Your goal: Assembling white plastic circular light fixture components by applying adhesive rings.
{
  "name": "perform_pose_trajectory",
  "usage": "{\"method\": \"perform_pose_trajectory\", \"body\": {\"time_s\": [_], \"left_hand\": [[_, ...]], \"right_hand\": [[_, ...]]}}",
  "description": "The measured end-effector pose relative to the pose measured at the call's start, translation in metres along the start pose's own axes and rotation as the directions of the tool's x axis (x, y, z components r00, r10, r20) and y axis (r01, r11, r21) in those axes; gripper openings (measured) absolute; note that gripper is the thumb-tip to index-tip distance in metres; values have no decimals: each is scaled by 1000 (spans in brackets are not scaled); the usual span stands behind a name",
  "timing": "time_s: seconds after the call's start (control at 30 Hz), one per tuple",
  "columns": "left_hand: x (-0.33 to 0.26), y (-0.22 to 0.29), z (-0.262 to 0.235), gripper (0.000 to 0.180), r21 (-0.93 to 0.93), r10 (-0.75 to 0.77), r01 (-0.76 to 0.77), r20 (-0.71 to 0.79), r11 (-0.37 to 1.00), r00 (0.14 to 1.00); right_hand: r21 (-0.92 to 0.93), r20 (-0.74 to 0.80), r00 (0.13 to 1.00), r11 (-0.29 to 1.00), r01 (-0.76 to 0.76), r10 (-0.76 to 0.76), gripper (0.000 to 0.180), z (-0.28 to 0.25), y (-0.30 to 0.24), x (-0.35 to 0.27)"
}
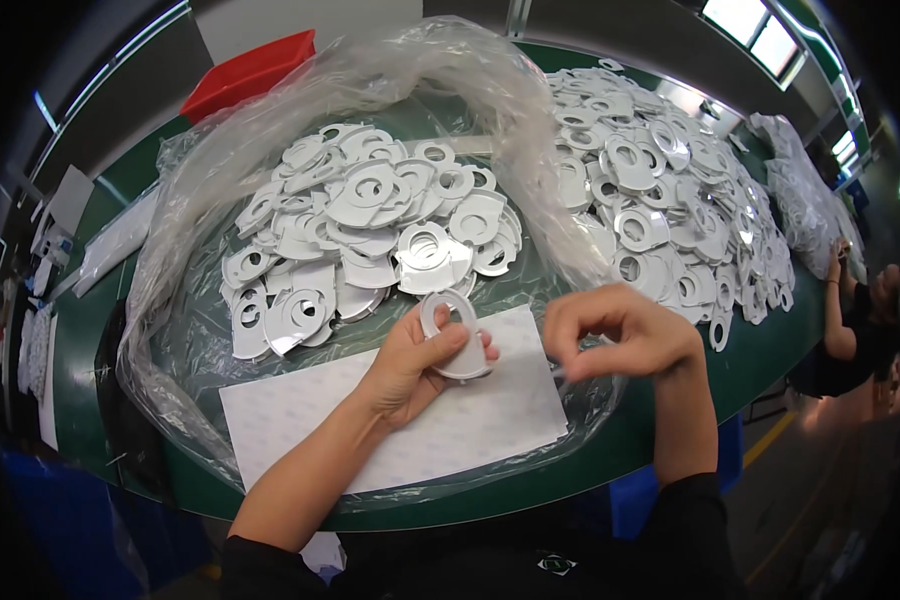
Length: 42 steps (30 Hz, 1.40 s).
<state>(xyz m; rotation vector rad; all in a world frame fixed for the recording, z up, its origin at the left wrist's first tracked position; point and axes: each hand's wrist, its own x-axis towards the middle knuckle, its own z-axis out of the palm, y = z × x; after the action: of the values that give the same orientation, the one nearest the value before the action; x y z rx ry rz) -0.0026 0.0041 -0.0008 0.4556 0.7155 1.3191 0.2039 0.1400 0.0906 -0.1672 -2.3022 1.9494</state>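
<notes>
My left hand (408, 362) grips a white plastic part with a round hole (466, 358), thumb across its face and fingers behind it. Just right of it, my right hand (630, 328) is raised with its fingers curled in; a small pale bit shows under the fingertips, too blurred to name. Below both hands lies a stack of white paper sheets (320, 425) on clear plastic film. Beyond my left hand, a heap of similar white ring-shaped parts (365, 215) rests inside an opened clear plastic bag (175, 270).
A larger pile of the same parts (660, 180) spreads over the green table (560, 490) to the right. At the far left stands a red bin (250, 75). Another person's arm (838, 325) shows at the right by a filled plastic bag (795, 185). A blue container (635, 505) sits below the table edge.
</notes>
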Motion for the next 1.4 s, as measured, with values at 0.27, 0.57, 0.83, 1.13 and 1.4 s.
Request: {"method": "perform_pose_trajectory", "body": {"time_s": [0.27, 0.57, 0.83, 1.13, 1.4], "left_hand": [[5, -1, -1, 59, -187, -38, 83, 234, 979, 972], [5, -10, 3, 67, -40, 19, -18, 32, 999, 999], [7, -10, 2, 67, -71, 38, -34, 50, 997, 998], [6, -10, 3, 66, -96, 40, -34, 57, 995, 998], [6, -8, 7, 62, -84, 40, -37, 28, 996, 999]], "right_hand": [[263, -529, 844, 963, 62, 90, 14, 33, 59, 40], [391, -490, 858, 918, 59, 154, 16, 57, 66, 44], [301, -503, 857, 952, 53, 111, 15, 59, 67, 44], [321, -495, 861, 945, 60, 114, 13, 60, 65, 45], [298, -511, 854, 952, 73, 94, 13, 60, 68, 45]]}}
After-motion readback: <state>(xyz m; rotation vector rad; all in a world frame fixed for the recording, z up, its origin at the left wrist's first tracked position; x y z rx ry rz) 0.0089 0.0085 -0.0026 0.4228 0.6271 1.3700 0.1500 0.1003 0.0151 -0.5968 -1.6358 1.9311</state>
